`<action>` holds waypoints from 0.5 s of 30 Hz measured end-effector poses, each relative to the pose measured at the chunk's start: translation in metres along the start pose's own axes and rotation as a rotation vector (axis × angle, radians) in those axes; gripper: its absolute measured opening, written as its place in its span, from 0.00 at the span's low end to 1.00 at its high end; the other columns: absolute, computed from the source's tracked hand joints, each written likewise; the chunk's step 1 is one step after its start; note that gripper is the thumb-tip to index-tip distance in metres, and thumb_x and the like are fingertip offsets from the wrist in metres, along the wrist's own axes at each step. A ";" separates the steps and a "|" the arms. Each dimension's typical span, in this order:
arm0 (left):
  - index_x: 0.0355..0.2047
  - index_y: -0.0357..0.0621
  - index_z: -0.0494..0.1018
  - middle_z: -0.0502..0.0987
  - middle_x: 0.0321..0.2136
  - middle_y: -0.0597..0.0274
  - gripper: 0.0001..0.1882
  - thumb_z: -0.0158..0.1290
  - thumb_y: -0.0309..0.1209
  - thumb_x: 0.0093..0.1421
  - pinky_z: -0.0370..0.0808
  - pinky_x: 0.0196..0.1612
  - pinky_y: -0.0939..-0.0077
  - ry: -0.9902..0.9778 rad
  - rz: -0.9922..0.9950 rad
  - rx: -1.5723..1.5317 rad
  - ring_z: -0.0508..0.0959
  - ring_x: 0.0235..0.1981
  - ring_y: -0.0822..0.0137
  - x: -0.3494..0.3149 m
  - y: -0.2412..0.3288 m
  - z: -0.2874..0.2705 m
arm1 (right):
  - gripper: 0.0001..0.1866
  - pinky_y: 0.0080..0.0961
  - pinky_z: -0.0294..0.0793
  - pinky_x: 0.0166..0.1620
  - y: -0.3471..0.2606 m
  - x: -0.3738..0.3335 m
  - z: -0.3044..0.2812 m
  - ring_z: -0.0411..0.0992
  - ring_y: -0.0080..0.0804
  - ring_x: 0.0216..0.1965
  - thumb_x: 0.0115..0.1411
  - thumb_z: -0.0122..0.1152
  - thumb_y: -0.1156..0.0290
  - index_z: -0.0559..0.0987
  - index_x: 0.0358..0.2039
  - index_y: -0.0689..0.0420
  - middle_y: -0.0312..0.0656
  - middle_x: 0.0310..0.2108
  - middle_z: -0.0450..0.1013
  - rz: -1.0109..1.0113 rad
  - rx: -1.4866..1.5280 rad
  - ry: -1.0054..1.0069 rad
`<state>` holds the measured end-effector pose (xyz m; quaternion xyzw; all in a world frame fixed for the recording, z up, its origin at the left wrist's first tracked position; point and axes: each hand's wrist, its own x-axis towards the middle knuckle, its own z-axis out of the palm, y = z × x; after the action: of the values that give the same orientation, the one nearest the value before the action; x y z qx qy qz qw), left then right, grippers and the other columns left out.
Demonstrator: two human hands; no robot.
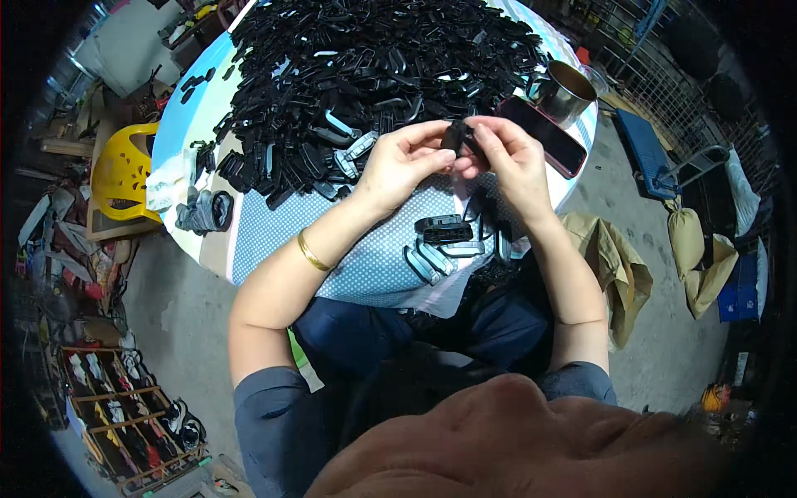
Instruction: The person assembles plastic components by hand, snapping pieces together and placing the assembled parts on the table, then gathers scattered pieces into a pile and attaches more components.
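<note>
Between my two hands, above the near part of the table, is a small black plastic part [455, 139]. My left hand [407, 163] pinches its left side with thumb and fingers. My right hand [512, 162] grips its right side, also thumb against fingers. The fingers hide much of the part, so I cannot tell whether it is one piece or two. Below my hands, near the table's front edge, lie several black, glossy handle-like pieces [444, 232]. A large heap of similar black plastic parts [382, 66] covers the far side of the table.
A metal mug [568, 93] and a dark phone [544, 137] sit right of the heap. A bundled grey cloth [205, 211] lies at the round table's [290, 241] left edge. Beyond are a yellow chair [123, 174], a blue platform cart [643, 153] and a tan sack [610, 266].
</note>
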<state>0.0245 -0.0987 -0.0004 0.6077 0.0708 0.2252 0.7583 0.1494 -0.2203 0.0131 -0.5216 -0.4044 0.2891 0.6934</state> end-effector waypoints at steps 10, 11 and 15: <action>0.48 0.35 0.71 0.76 0.39 0.59 0.17 0.52 0.22 0.57 0.74 0.44 0.79 0.082 0.080 0.293 0.76 0.38 0.72 -0.003 -0.002 -0.003 | 0.06 0.20 0.71 0.25 0.010 0.001 0.005 0.74 0.27 0.24 0.56 0.58 0.75 0.78 0.33 0.63 0.41 0.29 0.72 -0.389 -0.528 0.039; 0.49 0.34 0.70 0.76 0.40 0.59 0.17 0.52 0.22 0.58 0.74 0.44 0.79 0.091 0.090 0.215 0.76 0.39 0.72 -0.004 -0.003 -0.002 | 0.07 0.22 0.71 0.25 0.011 0.001 0.005 0.73 0.29 0.24 0.55 0.59 0.74 0.77 0.33 0.63 0.43 0.29 0.72 -0.497 -0.630 0.062; 0.50 0.33 0.69 0.76 0.42 0.57 0.17 0.51 0.24 0.60 0.74 0.46 0.78 0.094 0.018 0.078 0.76 0.40 0.71 -0.002 0.000 0.002 | 0.09 0.23 0.70 0.25 0.013 0.002 0.008 0.72 0.34 0.23 0.53 0.62 0.72 0.76 0.34 0.62 0.45 0.29 0.71 -0.660 -0.795 0.099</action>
<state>0.0233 -0.1010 -0.0009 0.6262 0.1099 0.2572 0.7278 0.1439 -0.2109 0.0022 -0.6026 -0.5926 -0.1461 0.5141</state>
